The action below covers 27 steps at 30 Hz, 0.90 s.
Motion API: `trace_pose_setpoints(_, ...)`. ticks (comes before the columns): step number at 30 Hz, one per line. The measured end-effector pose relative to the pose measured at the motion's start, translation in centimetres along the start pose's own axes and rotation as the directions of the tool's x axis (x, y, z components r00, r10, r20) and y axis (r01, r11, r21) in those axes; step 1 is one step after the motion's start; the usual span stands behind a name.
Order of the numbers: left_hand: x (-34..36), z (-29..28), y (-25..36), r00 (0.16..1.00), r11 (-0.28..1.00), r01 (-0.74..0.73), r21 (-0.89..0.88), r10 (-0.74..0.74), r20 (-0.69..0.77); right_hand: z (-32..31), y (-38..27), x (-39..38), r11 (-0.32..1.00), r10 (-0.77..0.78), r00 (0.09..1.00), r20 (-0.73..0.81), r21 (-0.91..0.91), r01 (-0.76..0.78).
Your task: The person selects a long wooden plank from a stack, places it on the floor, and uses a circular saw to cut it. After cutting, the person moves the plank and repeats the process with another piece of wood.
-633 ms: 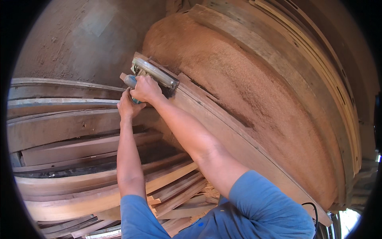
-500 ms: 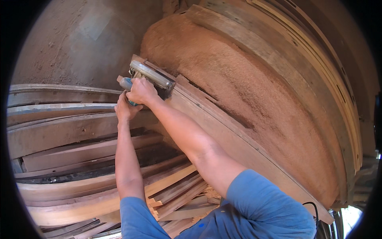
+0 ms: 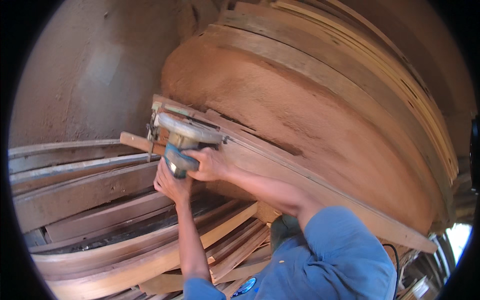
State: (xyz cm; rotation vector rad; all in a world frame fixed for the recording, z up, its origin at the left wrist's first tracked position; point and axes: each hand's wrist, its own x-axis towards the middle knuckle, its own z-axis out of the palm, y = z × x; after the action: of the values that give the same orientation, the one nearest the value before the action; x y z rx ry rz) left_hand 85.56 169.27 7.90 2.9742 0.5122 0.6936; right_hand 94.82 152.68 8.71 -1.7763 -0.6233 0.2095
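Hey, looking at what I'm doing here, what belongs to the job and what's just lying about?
In the job:
- power saw, in left hand and right hand
- long board under it

Apparently just lying about:
- stacked boards at left
- sawdust heap
- boards beyond the heap

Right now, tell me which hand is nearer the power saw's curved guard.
The right hand, gripping the power saw just below its curved guard; the left hand sits lower and farther left.

Dim, slight blur, glare at lower right
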Motion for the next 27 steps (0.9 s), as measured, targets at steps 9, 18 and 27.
trace_pose_setpoints(9,-10.2,-12.0,15.7,0.98,0.937,-0.161,-0.311,0.189,0.063,-14.2,-9.0,-19.6,0.998,-0.033,0.983,-0.183,-0.063,0.022)
trace_pose_setpoints(18,-12.8,-8.5,7.6,0.784,0.478,-0.074,-0.875,0.57,0.245,-12.4,-18.9,-40.7,0.864,-0.028,0.623,-0.782,-0.332,-0.378)
trace_pose_setpoints(27,-24.6,-6.7,10.7,0.31,0.588,-0.223,-0.777,0.799,0.515,-8.5,-33.7,-70.8,0.606,-0.196,-0.346,-0.917,0.164,-0.778)
